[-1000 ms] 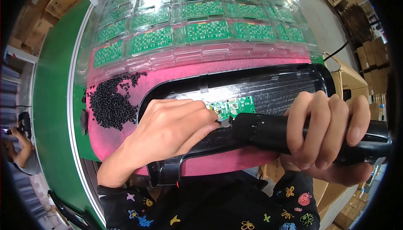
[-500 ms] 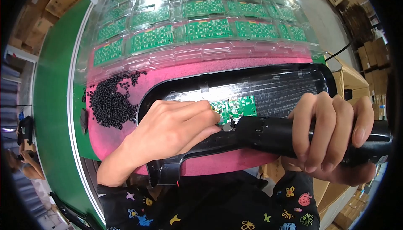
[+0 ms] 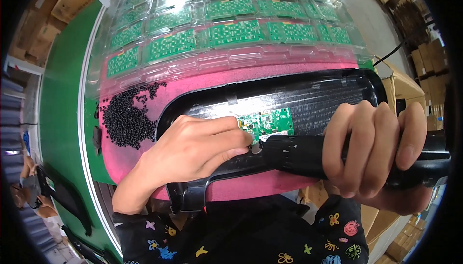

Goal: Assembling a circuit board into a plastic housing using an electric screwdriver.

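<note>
My right hand (image 3: 371,153) is wrapped round a black electric screwdriver (image 3: 301,152), which lies nearly level with its tip pointing left. That tip is beside the lower edge of a green circuit board (image 3: 270,121) lying inside a black plastic housing (image 3: 328,95). My left hand (image 3: 202,148) reaches in from the left, with thumb and forefinger closed together at the board's lower left corner, right by the tip. What they pinch, if anything, is hidden. A small round silvery part (image 3: 256,148) shows just under the tip.
A heap of small black screws (image 3: 128,117) lies on the pink mat (image 3: 118,160), left of the housing. Clear plastic trays (image 3: 202,54) of green boards stand beyond it. Cardboard boxes (image 3: 400,81) are at the right. Another person (image 3: 36,191) works at the far left beside a black housing (image 3: 65,196).
The screwdriver and my right hand have shifted slightly left, toward my left fingertips. My left hand stays nearly in place. At the far left, a black housing has come up beside the other person.
</note>
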`<state>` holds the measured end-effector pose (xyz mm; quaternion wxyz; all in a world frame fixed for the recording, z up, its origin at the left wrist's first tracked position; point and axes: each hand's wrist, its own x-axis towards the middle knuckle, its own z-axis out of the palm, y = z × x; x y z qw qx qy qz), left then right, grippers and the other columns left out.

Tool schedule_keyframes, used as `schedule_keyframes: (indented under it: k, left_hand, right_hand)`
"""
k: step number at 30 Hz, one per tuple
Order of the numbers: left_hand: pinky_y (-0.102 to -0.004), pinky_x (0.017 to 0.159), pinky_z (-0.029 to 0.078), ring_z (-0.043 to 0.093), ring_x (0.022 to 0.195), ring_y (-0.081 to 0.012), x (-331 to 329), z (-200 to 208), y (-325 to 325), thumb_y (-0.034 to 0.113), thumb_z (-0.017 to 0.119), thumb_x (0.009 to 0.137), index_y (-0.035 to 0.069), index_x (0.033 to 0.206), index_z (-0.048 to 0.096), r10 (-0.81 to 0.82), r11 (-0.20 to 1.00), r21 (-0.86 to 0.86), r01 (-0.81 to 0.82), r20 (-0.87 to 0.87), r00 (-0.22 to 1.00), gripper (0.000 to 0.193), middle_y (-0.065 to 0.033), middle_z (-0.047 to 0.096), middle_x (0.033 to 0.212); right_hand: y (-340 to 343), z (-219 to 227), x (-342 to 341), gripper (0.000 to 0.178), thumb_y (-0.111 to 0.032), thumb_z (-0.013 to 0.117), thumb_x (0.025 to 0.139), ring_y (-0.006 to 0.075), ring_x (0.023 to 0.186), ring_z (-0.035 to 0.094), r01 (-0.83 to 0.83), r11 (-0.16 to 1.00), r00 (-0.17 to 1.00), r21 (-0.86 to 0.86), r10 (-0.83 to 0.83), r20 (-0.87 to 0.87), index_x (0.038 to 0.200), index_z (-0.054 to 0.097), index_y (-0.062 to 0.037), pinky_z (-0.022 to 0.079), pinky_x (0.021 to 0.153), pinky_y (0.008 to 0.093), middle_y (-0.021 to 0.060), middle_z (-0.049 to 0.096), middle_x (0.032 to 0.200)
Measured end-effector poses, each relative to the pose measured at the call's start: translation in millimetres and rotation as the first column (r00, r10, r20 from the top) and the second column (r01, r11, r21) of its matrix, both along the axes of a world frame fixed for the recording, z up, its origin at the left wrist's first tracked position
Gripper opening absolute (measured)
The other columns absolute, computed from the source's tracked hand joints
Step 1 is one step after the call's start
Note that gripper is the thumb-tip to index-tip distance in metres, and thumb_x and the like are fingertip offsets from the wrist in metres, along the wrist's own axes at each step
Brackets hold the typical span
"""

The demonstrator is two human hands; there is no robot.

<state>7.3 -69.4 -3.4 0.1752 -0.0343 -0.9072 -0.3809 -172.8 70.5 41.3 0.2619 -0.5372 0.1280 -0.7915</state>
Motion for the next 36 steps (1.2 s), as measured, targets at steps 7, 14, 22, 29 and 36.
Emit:
schedule_keyframes:
  k: [7, 14, 22, 29, 36]
  left_hand:
    - [-0.0346, 0.051, 0.049, 0.063, 0.061, -0.0280, 0, -3, 5, 0.010, 0.073, 0.080, 0.002, 0.088, 0.061, 0.081, 0.997, -0.011, -0.080, 0.024, 0.996, 0.016, -0.0086, 0.063, 0.077]
    - [-0.0327, 0.051, 0.049, 0.063, 0.060, -0.0274, -1, -1, 3, 0.009, 0.075, 0.078, 0.001, 0.089, 0.061, 0.052, 0.998, 0.038, -0.049, -0.081, 0.995, 0.020, -0.0096, 0.064, 0.074]
    - [-0.0307, 0.052, 0.050, 0.064, 0.061, -0.0248, -1, -4, 2, 0.007, 0.076, 0.077, 0.000, 0.088, 0.061, 0.042, 0.996, 0.083, -0.033, -0.108, 0.993, 0.019, -0.0102, 0.065, 0.075]
    - [-0.0292, 0.053, 0.051, 0.066, 0.062, -0.0236, 2, -3, 2, 0.006, 0.077, 0.075, 0.000, 0.085, 0.064, 0.103, 0.990, 0.108, -0.093, -0.084, 0.991, 0.018, -0.0096, 0.066, 0.076]
    - [-0.0298, 0.055, 0.051, 0.066, 0.063, -0.0236, 0, 2, 5, 0.009, 0.077, 0.077, 0.001, 0.087, 0.064, 0.043, 0.967, 0.250, -0.043, 0.005, 0.999, 0.019, -0.0090, 0.067, 0.076]
  right_hand:
    - [-9, -5, 4, 0.039, -0.029, 0.070, 0.086, 0.0116, 0.047, 0.060, -0.004, 0.997, 1.000, -0.072, 0.002, -0.026, 0.098, 0.044, -0.0031, 0.053, 0.043, 0.0211, 0.0048, 0.062, 0.061]
    - [-1, 4, 4, 0.037, -0.028, 0.071, 0.085, 0.0103, 0.046, 0.060, 0.075, 0.996, 0.997, -0.043, -0.074, 0.029, 0.097, 0.046, -0.0029, 0.053, 0.043, 0.0199, 0.0039, 0.061, 0.060]
    - [-13, -9, 11, 0.037, -0.026, 0.072, 0.084, 0.0107, 0.046, 0.060, -0.065, 0.960, 0.971, -0.273, 0.124, 0.203, 0.095, 0.046, -0.0032, 0.055, 0.043, 0.0211, 0.0045, 0.061, 0.060]
    - [-1, 0, 13, 0.036, -0.026, 0.072, 0.083, 0.0106, 0.045, 0.060, 0.135, 0.990, 0.987, -0.045, -0.130, 0.095, 0.094, 0.047, -0.0037, 0.054, 0.041, 0.0202, 0.0050, 0.062, 0.061]
    - [5, 5, 12, 0.036, -0.026, 0.073, 0.082, 0.0105, 0.045, 0.060, 0.145, 0.989, 0.985, -0.009, -0.144, 0.090, 0.093, 0.048, -0.0038, 0.054, 0.040, 0.0204, 0.0053, 0.062, 0.060]
